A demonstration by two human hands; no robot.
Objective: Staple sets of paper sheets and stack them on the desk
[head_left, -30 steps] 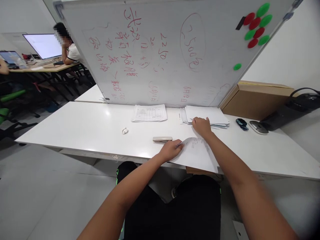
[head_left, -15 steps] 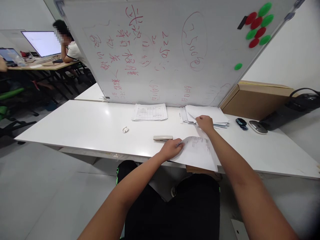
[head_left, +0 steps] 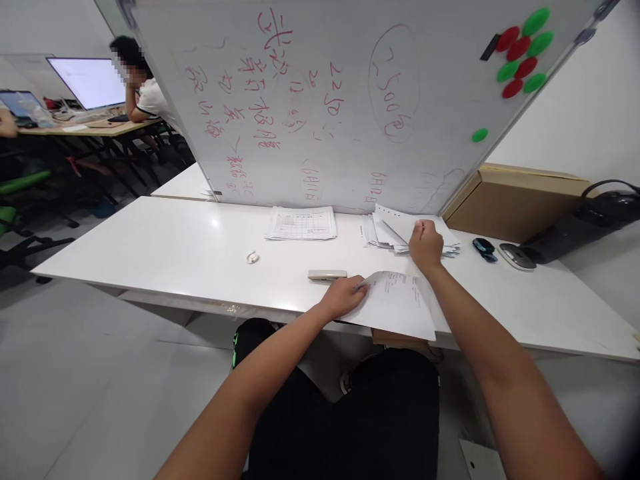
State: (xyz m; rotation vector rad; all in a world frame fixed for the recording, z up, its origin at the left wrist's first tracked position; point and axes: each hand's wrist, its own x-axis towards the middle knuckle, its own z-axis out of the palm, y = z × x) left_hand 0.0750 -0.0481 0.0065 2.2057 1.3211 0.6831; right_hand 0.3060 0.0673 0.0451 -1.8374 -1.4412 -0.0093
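My left hand (head_left: 344,297) pinches the left corner of a printed sheet (head_left: 397,307) that lies at the near edge of the white table (head_left: 165,243) and hangs over it. My right hand (head_left: 426,244) is closed on the top sheet of a paper stack (head_left: 395,230) further back, and that sheet's edge is lifted off the stack. A beige stapler (head_left: 327,275) lies just left of my left hand.
Another stack of printed forms (head_left: 301,223) lies under the leaning whiteboard (head_left: 325,100). A small white clip (head_left: 252,257) lies to the left. A cardboard box (head_left: 515,200), a dark device (head_left: 484,248), a mouse (head_left: 517,256) and a black bag (head_left: 585,220) are on the right. A person sits at a far-left desk.
My right hand moved from the near sheet back to the stack, closed on its top sheet and raised it. My left hand stayed on the near sheet's corner.
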